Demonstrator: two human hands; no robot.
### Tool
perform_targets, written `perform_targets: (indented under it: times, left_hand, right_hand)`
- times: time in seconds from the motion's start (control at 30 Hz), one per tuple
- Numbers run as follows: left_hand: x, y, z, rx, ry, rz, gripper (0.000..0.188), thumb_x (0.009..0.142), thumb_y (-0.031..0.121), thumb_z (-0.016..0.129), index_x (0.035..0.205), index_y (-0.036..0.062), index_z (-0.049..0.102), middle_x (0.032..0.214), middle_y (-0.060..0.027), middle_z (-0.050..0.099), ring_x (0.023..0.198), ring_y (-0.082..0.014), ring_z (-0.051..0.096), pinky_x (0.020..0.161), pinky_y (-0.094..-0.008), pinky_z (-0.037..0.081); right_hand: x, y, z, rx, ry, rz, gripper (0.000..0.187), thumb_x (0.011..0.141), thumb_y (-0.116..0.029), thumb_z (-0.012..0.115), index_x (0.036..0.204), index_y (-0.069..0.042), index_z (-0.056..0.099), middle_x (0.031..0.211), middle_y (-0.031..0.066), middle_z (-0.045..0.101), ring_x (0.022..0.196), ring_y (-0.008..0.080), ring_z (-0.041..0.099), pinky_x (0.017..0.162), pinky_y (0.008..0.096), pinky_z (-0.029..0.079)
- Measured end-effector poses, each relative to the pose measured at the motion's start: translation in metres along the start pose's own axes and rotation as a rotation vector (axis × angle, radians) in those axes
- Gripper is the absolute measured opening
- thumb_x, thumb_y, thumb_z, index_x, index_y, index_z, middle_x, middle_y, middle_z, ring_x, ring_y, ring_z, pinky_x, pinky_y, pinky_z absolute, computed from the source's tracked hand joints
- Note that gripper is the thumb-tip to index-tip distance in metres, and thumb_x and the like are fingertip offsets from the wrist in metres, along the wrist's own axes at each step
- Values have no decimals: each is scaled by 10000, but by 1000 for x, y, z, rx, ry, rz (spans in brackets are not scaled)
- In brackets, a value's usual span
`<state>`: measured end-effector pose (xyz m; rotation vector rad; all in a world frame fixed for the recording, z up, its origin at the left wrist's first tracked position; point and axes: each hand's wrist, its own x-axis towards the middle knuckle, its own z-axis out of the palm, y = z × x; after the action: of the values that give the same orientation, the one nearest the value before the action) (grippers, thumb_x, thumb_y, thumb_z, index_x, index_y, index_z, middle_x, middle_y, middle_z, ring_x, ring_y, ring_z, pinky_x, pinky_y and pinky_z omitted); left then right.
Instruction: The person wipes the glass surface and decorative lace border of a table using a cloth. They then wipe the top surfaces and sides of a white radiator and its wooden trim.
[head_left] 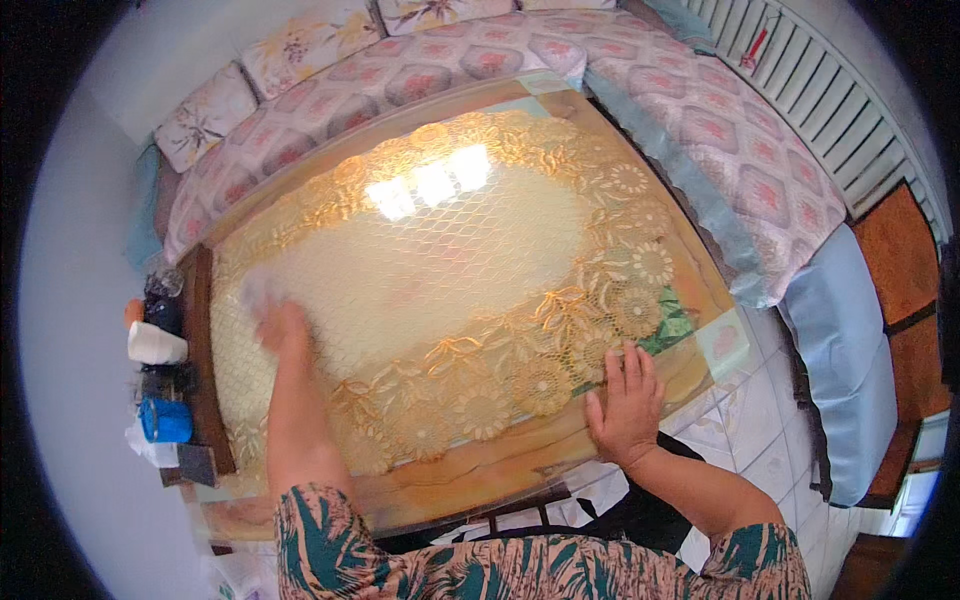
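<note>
A large table is covered by a gold lace tablecloth (490, 400) with flowers along its border, under what looks like a clear sheet. Toward the table's left side, my left hand (284, 325) presses down on a pale cloth (262, 288). Both are smeared by motion, and the fingers hardly show. My right hand (629, 405) lies palm down on the near right edge of the table, fingers apart and holding nothing. Beside it, a green patch (672, 322) shows under the lace.
A sofa with a pink patterned cover (490, 62) runs along the far and right sides. Pillows (305, 50) lean at its back. On a brown wooden ledge (208, 370) at the left stand a white cup (157, 344) and a blue container (166, 420). Pale floor tiles (765, 400) lie at right.
</note>
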<state>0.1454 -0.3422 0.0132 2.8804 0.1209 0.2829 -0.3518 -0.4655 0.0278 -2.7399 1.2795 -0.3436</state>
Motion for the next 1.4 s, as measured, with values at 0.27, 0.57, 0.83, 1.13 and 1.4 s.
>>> perform_targets:
  times: [0.27,0.57,0.83,1.13,1.4]
  left_hand:
    - [-290,243,34,-388,-288,1153,343,821,167,557,1161,152,601,1119,-140,619,989,-323,606,796,-454,488]
    - [-333,189,-21,-393,-461,1439,483,769,91,586,1221,260,591,1365,-13,467,1111,-298,512,931,-451,417]
    - [-96,-42,-19,-186,-91,740,457,794,156,553,1238,254,593,1373,-10,500,1065,-303,529,919,-422,450]
    - [-138,-165,-74,-72,-113,373,464,775,160,562,1238,145,583,1244,-160,574,1002,-357,600,923,-456,430]
    - [-329,-90,-94,-531,-255,1104,449,776,86,586,1188,264,604,1386,-57,466,1136,-342,511,950,-455,431]
  right_hand:
    - [2,-3,-4,28,-29,4,646,821,-336,580,1354,-14,408,1435,225,331,1311,397,306,1006,520,270]
    - [-1,-2,-5,17,1,19,611,829,-329,568,1340,-24,430,1441,208,330,1325,390,291,1036,528,244]
    - [-4,-2,7,2,96,-24,593,841,-321,568,1345,-42,426,1427,193,367,1317,378,313,1015,521,286]
    - [-3,0,18,-66,139,-31,533,859,-311,568,1315,-63,450,1417,175,380,1307,359,329,1024,506,288]
    - [1,13,25,-195,41,-132,540,877,-302,572,1336,-59,424,1373,182,415,1266,363,388,1001,497,347]
